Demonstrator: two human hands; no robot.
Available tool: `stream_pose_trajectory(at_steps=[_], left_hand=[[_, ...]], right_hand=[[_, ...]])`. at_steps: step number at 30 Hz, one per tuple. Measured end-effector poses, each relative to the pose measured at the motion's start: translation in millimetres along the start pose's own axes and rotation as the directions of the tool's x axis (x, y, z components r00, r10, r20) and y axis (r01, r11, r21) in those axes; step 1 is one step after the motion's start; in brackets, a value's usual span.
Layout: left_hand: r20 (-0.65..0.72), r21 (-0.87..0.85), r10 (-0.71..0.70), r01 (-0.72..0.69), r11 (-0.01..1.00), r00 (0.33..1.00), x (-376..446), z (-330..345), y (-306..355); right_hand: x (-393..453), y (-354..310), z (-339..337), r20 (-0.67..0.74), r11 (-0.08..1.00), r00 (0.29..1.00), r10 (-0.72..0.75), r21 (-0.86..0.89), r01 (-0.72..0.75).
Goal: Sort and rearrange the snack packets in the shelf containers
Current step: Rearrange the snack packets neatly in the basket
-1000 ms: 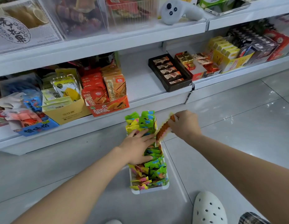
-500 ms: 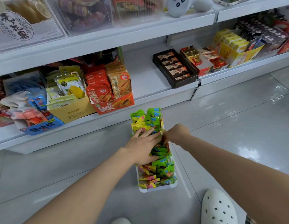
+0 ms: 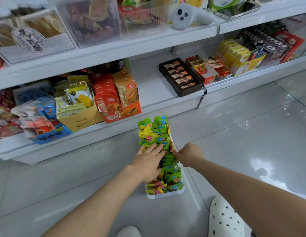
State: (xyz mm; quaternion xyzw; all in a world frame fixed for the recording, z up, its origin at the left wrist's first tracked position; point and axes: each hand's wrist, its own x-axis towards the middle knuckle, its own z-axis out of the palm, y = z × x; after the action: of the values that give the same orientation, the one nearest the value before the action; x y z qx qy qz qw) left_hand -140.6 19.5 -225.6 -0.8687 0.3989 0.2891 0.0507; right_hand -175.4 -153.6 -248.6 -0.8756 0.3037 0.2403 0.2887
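Note:
A narrow white tray (image 3: 166, 195) stands on the floor in front of the bottom shelf, packed with upright green and yellow snack packets (image 3: 159, 129). My left hand (image 3: 148, 162) lies flat on the packets in the tray's middle, fingers straight, pressing them toward the left. My right hand (image 3: 189, 155) is at the tray's right wall with its fingers curled, pinching the near end of an orange packet (image 3: 170, 142) that lies tucked along that wall beside the green ones.
The bottom shelf (image 3: 154, 89) holds a yellow carton (image 3: 80, 117), a red-orange carton of packets (image 3: 119, 106), a dark chocolate tray (image 3: 180, 76) and boxes to the right. A white controller (image 3: 184, 16) lies on the upper shelf. My white shoe (image 3: 224, 219) is near the tray.
My right hand brought the orange packet down from above the tray and slid it in along the right wall. My left hand stayed pressed on the packets.

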Motion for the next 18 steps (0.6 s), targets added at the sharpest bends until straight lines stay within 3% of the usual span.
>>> stream_pose_trajectory(at_steps=[5,8,10,14,16,18], left_hand=[[0.108,0.0,-0.045,0.045,0.999,0.993,-37.3,-10.9,17.7],[0.088,-0.141,-0.097,0.109,0.984,0.991,-61.4,-24.4,29.8],[0.032,-0.347,-0.124,0.127,0.929,0.992,-80.0,-37.1,41.2],[-0.07,-0.788,-0.214,0.077,0.61,0.974,-123.7,-60.0,68.2],[-0.123,-0.909,-0.261,-0.003,0.418,0.957,-143.4,-65.6,78.9],[-0.16,-0.948,-0.278,-0.069,0.31,0.947,-160.3,-68.2,90.3]], right_hand=[[-43.2,-6.8,-19.6,-0.179,0.992,0.98,-0.092,-0.104,0.074],[-85.8,-5.3,-67.0,-0.202,0.967,0.959,-0.201,-0.196,0.161],[-113.6,-7.2,-105.2,-0.192,0.934,0.94,-0.282,-0.277,0.223],[-172.1,-4.9,-171.8,-0.131,0.817,0.846,-0.517,-0.369,0.443],[-197.0,-0.5,-186.3,-0.144,0.807,0.806,-0.574,-0.265,0.528],[-210.1,1.0,-187.0,-0.206,0.825,0.799,-0.565,-0.123,0.552]])
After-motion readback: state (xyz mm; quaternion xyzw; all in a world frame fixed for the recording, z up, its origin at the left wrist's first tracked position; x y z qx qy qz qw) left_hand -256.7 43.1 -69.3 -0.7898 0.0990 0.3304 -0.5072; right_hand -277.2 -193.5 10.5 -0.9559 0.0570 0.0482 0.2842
